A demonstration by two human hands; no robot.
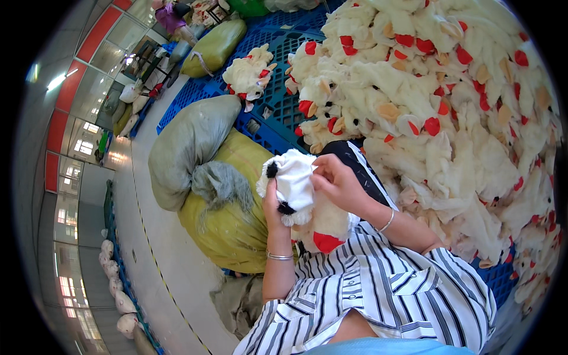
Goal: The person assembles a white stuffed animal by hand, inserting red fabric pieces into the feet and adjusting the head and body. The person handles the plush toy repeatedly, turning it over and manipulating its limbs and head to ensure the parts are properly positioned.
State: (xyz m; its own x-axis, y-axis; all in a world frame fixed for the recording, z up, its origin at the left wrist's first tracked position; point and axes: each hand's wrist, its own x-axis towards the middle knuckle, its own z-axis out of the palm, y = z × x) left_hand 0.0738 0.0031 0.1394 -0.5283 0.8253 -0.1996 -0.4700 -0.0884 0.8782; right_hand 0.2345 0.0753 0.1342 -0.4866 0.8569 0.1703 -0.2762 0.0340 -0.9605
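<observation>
Between my hands is a white plush toy skin [300, 188] with black fluffy patches at its left edge and smooth cloth facing up. My left hand [273, 207] grips its left side, the fingers mostly hidden behind the cloth. At the opposite edge, my right hand [337, 182] pinches the fabric between thumb and fingers. Below them, a cream plush piece with a red patch [327, 241] lies on my lap, against my striped shirt.
A huge heap of cream plush skins with red patches [426, 118] fills the right side. Stuffed yellow [236, 219] and grey [192, 142] sacks stand at the left. Blue plastic pallets [290, 53] lie beneath. Another person in purple [170, 19] is far back at the upper left.
</observation>
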